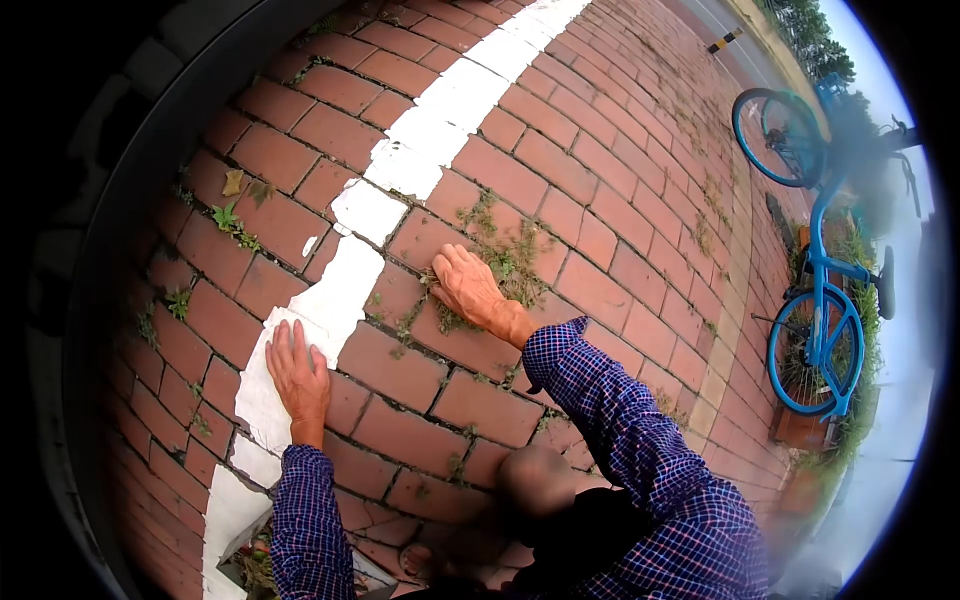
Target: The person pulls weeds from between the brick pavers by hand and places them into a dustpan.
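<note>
My left hand (298, 375) lies flat on the white painted stripe (345, 285), fingers stretched out and holding nothing. Ahead and to its right, my right hand (468, 285) is down at the red brick paving (390, 380), its fingers curled in at the edge of a patch of small green weeds (515, 260). A few stems show by the fingertips, though the palm side is hidden. Close to my left forearm at the bottom stands an open container (232, 572) with pulled plants inside, partly cut off by the sleeve.
On the right a blue bicycle (822, 260) stands by a planter with grass (850, 400). Small weed tufts (235, 228) grow between bricks at left. A black and yellow post (724, 40) stands far off by the road. My bent knee (535, 480) is at the bottom.
</note>
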The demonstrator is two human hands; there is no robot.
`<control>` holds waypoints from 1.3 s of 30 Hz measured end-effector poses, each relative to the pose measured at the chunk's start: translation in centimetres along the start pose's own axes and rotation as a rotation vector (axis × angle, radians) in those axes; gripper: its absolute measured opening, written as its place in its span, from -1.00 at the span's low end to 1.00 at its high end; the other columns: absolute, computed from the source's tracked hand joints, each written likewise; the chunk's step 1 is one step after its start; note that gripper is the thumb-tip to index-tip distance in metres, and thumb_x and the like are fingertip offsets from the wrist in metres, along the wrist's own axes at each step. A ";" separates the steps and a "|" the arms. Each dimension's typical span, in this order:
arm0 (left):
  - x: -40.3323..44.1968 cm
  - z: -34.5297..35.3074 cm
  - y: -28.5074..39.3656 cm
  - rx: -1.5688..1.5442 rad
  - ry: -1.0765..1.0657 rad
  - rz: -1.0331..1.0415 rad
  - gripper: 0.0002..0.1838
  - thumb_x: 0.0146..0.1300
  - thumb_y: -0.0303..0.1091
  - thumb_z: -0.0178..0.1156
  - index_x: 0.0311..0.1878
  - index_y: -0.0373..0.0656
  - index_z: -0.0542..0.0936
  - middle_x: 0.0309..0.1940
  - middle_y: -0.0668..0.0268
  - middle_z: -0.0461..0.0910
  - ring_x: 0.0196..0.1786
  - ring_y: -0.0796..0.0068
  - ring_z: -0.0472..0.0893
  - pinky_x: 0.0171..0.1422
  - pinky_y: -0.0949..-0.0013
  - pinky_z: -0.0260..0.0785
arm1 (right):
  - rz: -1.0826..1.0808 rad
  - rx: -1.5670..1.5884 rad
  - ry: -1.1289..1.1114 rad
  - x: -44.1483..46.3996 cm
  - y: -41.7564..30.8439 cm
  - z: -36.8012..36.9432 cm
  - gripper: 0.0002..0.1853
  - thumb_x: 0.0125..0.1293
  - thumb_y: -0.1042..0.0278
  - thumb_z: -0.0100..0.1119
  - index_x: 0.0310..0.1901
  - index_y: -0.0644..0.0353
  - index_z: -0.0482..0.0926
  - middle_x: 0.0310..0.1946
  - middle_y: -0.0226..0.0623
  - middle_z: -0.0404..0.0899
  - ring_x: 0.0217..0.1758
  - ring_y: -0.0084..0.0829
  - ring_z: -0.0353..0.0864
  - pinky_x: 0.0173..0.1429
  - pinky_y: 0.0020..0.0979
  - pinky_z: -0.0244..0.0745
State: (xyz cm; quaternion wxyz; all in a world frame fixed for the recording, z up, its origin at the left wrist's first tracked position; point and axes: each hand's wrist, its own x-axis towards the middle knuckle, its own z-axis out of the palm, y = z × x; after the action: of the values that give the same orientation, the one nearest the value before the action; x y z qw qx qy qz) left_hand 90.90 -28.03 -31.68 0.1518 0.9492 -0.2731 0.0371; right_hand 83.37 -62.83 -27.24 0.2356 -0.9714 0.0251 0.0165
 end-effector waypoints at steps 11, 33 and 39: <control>0.0 0.0 0.2 0.033 -0.016 -0.009 -0.43 0.42 -0.36 0.12 0.48 -0.21 0.40 0.48 0.01 0.34 0.56 -0.01 0.29 0.71 -0.10 0.00 | 0.043 -0.475 0.038 -0.9 5.7 -0.8 -0.71 0.34 0.46 0.04 0.04 0.38 0.46 0.03 -0.04 0.44 0.06 -0.11 0.48 0.14 -0.14 0.50; 0.2 -0.4 0.0 -0.035 0.008 -0.026 -0.46 0.38 -0.38 0.17 0.42 -0.25 0.45 0.43 0.00 0.39 0.53 0.01 0.33 0.68 -0.16 0.04 | 0.563 -0.183 -0.619 6.4 7.4 -5.9 -0.51 0.31 0.06 0.32 0.09 0.31 0.63 0.03 0.09 0.70 0.09 0.01 0.71 0.15 -0.11 0.61; 0.3 -0.4 -0.1 -0.039 0.016 -0.028 -0.47 0.38 -0.38 0.17 0.41 -0.24 0.46 0.42 0.00 0.40 0.53 0.01 0.34 0.67 -0.15 0.05 | 0.012 -0.254 -0.699 4.1 15.4 -1.5 -0.64 0.43 0.19 0.22 0.10 0.26 0.66 -0.12 -0.04 0.69 -0.09 -0.16 0.71 -0.08 -0.20 0.57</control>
State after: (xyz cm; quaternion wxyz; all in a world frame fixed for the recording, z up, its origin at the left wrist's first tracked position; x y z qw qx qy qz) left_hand 91.23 -27.97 -31.24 0.1730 0.9495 -0.2591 0.0374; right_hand 86.65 -77.34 -33.10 0.1076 -0.9284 -0.0534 0.3516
